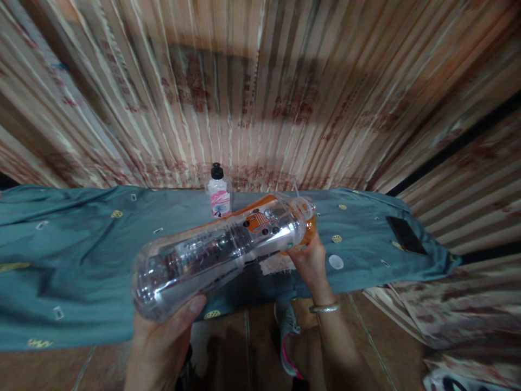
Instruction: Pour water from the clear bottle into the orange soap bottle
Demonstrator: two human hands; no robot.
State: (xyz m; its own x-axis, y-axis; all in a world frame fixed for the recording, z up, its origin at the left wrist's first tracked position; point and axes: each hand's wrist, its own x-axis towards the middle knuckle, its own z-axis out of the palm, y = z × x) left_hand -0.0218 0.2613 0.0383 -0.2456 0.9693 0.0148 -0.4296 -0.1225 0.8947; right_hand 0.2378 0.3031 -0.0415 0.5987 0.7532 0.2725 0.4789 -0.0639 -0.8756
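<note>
A large clear plastic bottle (191, 260) lies tilted across the middle of the view, its neck up at the right. My left hand (166, 336) is closed round its base end from below, thumb along the side. An orange label shows near the bottle's shoulder. My right hand (311, 260) is closed round an orange see-through container (310, 231) right behind the clear bottle's neck; most of this container is hidden, so its exact kind is unclear. Behind the bottle stands a small white-and-pink bottle (220, 195) with a black cap, touched by neither hand.
A patterned green cloth (101, 233) covers the long table. On it lie a dark phone (406, 234) at the right, a round white disc (336, 262) and a pale cloth scrap (277, 265) near my right hand. Pleated curtains (228, 81) hang close behind the table.
</note>
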